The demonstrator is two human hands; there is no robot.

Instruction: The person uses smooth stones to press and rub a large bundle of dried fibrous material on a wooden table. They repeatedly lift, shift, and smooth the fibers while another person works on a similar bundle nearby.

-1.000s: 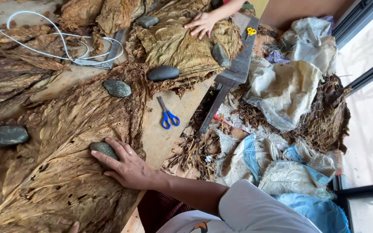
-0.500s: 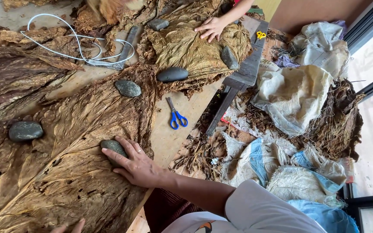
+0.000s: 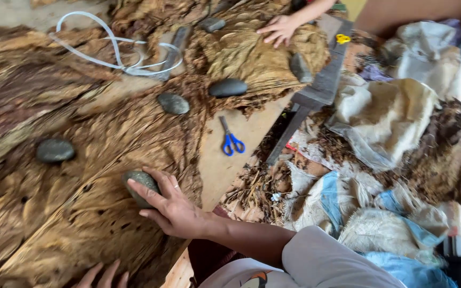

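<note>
Two hands on brittle dried leaf.
Your right hand (image 3: 171, 208) lies with fingers spread over the grey stone (image 3: 140, 188) on the big leaf (image 3: 70, 213); your left hand (image 3: 99, 276) shows only splayed fingertips. Dragging the stone could tear it.

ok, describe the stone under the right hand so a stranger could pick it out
Start at the big spread of dried brown leaves on the wooden table. Several smooth grey stones lie on them. This stone is the one nearest the wearer, the only one with the right hand resting its fingers on it.
</note>
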